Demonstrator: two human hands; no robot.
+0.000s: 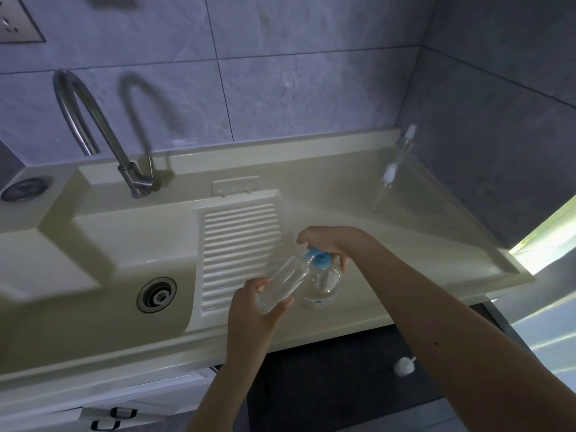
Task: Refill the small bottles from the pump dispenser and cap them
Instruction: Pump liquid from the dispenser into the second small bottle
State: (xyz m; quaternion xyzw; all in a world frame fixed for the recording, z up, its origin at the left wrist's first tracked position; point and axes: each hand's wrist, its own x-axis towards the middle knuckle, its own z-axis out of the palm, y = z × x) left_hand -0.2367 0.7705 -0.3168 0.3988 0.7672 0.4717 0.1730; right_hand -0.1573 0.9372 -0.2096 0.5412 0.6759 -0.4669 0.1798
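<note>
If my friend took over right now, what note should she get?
Left hand grips a clear small bottle, tilted, its mouth at the blue pump nozzle.
Right hand rests on the blue pump head of the pump dispenser, which stands on the counter right of the washboard.
Another bottle lies at the back corner.
Done: cannot tell.
Left: fill this bottle, cap it.
</note>
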